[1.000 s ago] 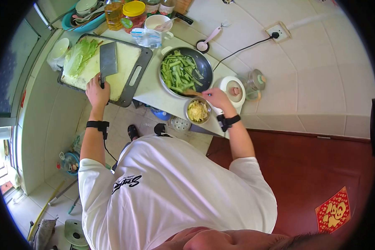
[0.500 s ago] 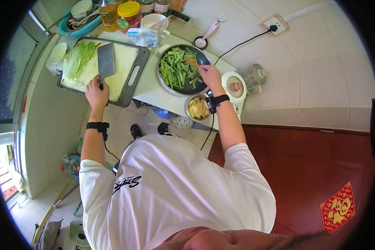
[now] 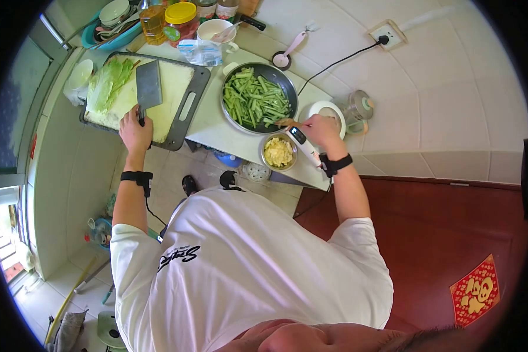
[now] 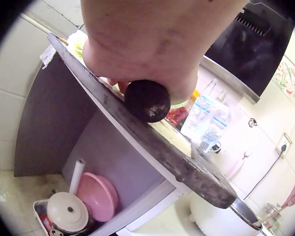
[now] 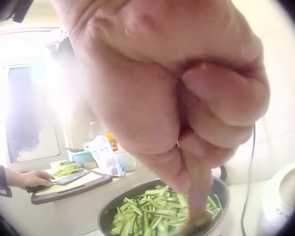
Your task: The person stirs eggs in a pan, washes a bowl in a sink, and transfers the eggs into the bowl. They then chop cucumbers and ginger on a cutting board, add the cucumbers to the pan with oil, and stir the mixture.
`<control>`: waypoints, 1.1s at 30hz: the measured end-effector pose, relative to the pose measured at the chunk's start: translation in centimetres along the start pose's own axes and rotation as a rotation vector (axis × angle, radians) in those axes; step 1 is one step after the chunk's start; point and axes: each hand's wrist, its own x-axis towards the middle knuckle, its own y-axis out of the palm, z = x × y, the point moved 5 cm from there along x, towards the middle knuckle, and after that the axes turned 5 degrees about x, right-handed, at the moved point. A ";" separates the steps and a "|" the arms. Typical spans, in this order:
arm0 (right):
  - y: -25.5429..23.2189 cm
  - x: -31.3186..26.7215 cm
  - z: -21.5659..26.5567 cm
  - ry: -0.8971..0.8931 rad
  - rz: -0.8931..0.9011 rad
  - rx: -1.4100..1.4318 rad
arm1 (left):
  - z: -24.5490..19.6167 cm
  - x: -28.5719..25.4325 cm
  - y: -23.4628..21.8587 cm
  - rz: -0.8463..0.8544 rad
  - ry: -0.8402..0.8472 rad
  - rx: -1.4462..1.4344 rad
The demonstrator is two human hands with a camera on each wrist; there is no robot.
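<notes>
My right hand grips a wooden spatula by its handle, fingers curled round it. The spatula's lower end is at the near right side of a deep dark-lined pan, among cut green vegetable strips. Below that hand, a white handle with a small dark display slants toward the counter edge. My left hand holds a cleaver by its black handle; the blade lies flat over the pale cutting board, beside leafy greens.
A metal bowl of chopped yellowish food stands by the pan at the counter's front edge. A round white appliance sits right of the pan. Behind are a white cup, a plastic packet, a yellow-lidded jar and a blue basin.
My right hand reached in over the pan with the spatula, then drew back to the right near rim. The green strips are spread differently. My left hand stays on the cleaver.
</notes>
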 end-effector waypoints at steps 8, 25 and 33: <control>1.8 4.8 1.9 -0.022 -0.305 0.366 | 0.0 0.0 0.0 0.007 0.006 0.024; 2.3 -0.1 0.5 -0.079 0.083 0.063 | -0.2 0.0 -0.1 0.016 -0.017 -0.010; 1.4 3.7 3.7 -0.050 -0.235 0.373 | -0.2 0.1 -0.2 0.021 -0.011 0.000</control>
